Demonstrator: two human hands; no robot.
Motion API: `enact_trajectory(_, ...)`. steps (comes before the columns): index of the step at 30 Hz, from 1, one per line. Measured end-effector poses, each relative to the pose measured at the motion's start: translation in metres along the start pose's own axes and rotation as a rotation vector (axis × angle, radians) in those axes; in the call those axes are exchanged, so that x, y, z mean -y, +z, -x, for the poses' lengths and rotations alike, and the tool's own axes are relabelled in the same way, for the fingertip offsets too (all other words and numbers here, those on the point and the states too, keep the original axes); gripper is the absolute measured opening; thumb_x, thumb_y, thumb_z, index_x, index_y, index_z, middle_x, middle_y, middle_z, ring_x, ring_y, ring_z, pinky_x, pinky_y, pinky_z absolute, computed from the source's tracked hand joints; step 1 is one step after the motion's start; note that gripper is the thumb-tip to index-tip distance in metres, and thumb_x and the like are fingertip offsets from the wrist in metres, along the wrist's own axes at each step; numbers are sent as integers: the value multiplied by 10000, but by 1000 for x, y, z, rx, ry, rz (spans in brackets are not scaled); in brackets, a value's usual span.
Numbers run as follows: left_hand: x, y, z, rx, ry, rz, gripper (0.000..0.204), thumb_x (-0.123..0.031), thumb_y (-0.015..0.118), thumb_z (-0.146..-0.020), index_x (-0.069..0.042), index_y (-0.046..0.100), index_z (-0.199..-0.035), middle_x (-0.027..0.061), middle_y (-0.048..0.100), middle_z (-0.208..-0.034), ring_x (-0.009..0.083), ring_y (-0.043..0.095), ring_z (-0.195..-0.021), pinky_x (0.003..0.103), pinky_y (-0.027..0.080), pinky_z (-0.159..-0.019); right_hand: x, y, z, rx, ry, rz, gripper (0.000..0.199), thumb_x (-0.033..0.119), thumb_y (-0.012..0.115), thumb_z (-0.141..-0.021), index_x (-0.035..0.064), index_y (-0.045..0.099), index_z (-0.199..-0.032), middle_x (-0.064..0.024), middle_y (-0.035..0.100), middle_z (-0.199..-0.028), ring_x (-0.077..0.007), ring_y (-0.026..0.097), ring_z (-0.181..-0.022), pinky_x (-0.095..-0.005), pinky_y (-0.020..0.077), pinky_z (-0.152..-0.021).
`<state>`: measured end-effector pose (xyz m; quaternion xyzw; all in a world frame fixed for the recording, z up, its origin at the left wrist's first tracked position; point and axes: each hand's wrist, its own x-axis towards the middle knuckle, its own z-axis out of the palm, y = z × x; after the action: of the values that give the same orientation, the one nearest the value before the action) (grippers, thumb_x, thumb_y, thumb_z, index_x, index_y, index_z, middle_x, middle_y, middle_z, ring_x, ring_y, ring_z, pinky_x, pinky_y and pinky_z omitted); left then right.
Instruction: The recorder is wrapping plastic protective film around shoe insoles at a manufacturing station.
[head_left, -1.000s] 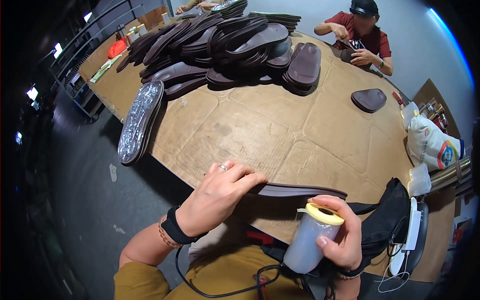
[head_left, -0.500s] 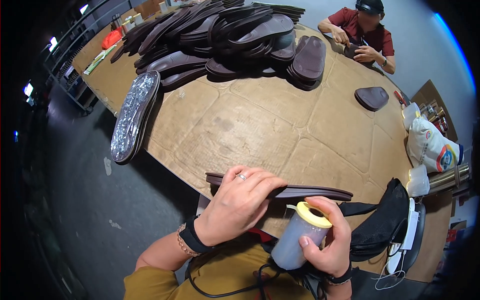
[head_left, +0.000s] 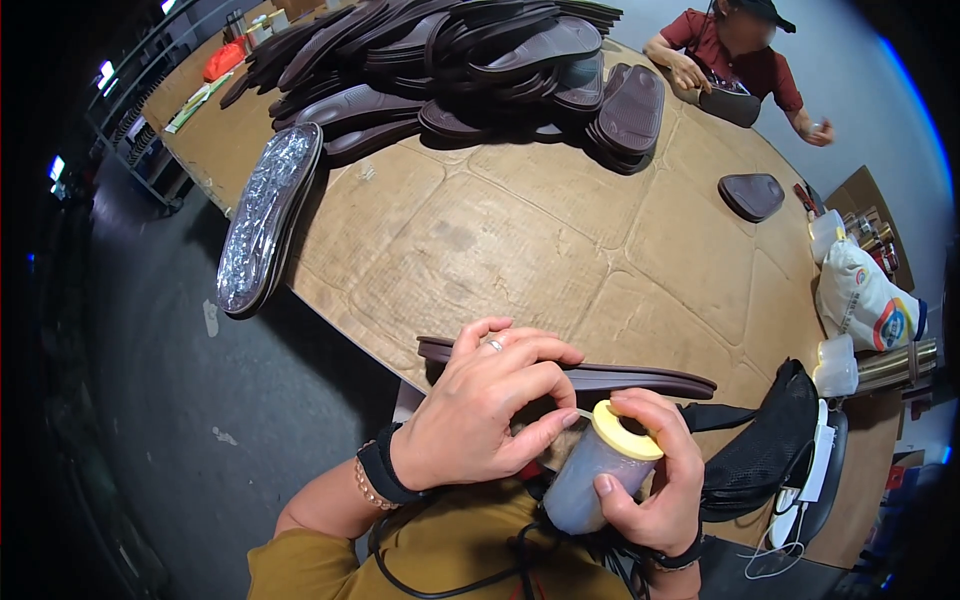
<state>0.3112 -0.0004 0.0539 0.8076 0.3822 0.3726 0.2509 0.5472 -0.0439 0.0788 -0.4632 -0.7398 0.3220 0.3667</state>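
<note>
A roll of clear plastic film (head_left: 590,485) with a yellow core end stands tilted in front of me, and my right hand (head_left: 660,480) is wrapped round it. A short film tail comes off the roll's upper edge. My left hand (head_left: 500,405) has its thumb and index finger pinched at that tail, while its other fingers reach over a small stack of dark brown shoe soles (head_left: 640,380). That stack lies edge-on at the near table edge, its middle hidden behind my left hand.
A large pile of brown soles (head_left: 430,75) covers the back of the table (head_left: 480,260). Film-wrapped soles (head_left: 265,220) overhang the left edge. At right are a single sole pair (head_left: 750,195), a white bag (head_left: 860,295), a black pouch (head_left: 765,440) and a power strip (head_left: 818,462). A co-worker (head_left: 740,60) sits opposite.
My left thumb and index finger have moved out to the film tail on the roll. Across the table, the co-worker has swung one hand outward, away from the sole held there.
</note>
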Motion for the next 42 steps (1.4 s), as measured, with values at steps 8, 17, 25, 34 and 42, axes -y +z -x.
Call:
enact_trajectory(8, -2, 3, -2, -3, -79, 28, 95, -155, 774, -854, -142, 697, -908, 33, 735, -1220, 220, 663, -1202, 518, 320, -1155, 7, -3, -2, 26, 93, 5, 678, 210, 906, -695, -10, 676, -1294, -185, 650, -1168, -305, 622, -1096, -387, 513, -970)
enact_trajectory(17, -2, 9, -4, -68, -95, 11, 121, -137, 776, -847, -126, 669, -902, 10, 753, -1135, 205, 692, -1088, 519, 331, -1136, 6, -6, 0, -81, 159, -26, 612, 186, 913, -693, -8, 729, -1243, -187, 688, -1169, -293, 682, -1071, -371, 543, -952)
enact_trajectory(25, 0, 12, -3, -106, -92, 6, 124, -138, 771, -845, -122, 660, -898, 7, 755, -1109, 201, 697, -1068, 524, 338, -1133, 6, -13, -1, -28, 111, 46, 536, 144, 882, -698, 27, 761, -1207, -146, 698, -1082, -252, 672, -1013, -342, 540, -911)
enact_trajectory(34, -1, 14, -4, -123, -100, 3, 111, -144, 758, -850, -124, 663, -904, 1, 757, -1084, 201, 695, -1047, 512, 356, -1124, 20, -13, -5, -86, 43, 178, 515, 142, 886, -725, 54, 780, -1221, -208, 650, -1229, -291, 683, -1066, -369, 551, -936)
enact_trajectory(42, 0, 18, -5, -176, -84, -46, 119, -140, 764, -829, -135, 652, -869, -14, 752, -1053, 196, 692, -992, 494, 360, -1087, 18, -22, -10, 9, 29, 140, 494, 143, 887, -723, 52, 784, -1198, -194, 650, -1185, -294, 676, -1059, -371, 550, -920)
